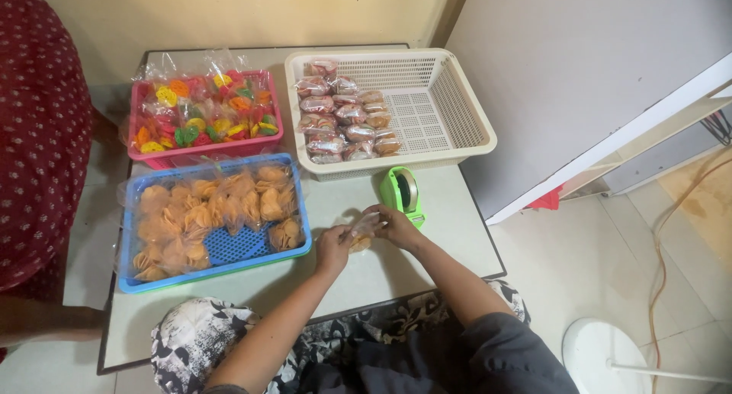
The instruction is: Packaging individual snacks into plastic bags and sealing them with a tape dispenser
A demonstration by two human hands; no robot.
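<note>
Overhead view of a low grey table (427,264). Left hand (333,247) and right hand (394,225) meet near the table's front edge, both pinching a small clear bag of orange crackers (360,235) btwn fingers, just above the tabletop. A green tape dispenser (403,192) stands just behind the right hand. At left, a blue basket (133,281) w/ bagged orange crackers; behind it, a pink basket (271,135) w/ multicoloured ones. A cream basket (457,108) holds sealed packets on its left side. Another person in a red dotted garment (38,135) sits at far left.
</note>
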